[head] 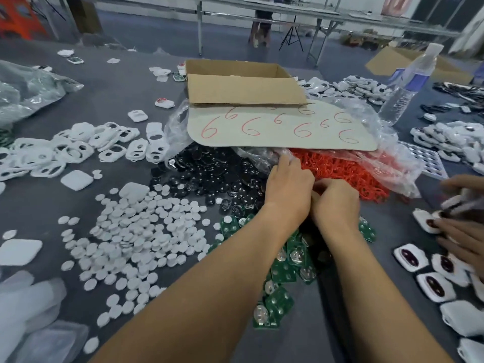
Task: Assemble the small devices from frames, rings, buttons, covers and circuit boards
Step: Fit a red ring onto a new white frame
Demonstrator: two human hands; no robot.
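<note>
Green square circuit boards (pixel 278 301) are part-covered by forearms; left hand (pixel 288 189) and right hand (pixel 336 203) are curled together beside thin red rings (pixel 340 167), and any grasp cannot be told.

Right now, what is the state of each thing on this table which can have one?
cardboard box, open on top.
water bottle, upright.
plastic bag, open, red rings showing inside.
left-hand grip, at the bag's mouth, fingertips hidden.
right-hand grip, fingers curled, contents hidden.
circuit boards, loose heap, partly under the forearms.
white buttons, scattered loose.
</note>
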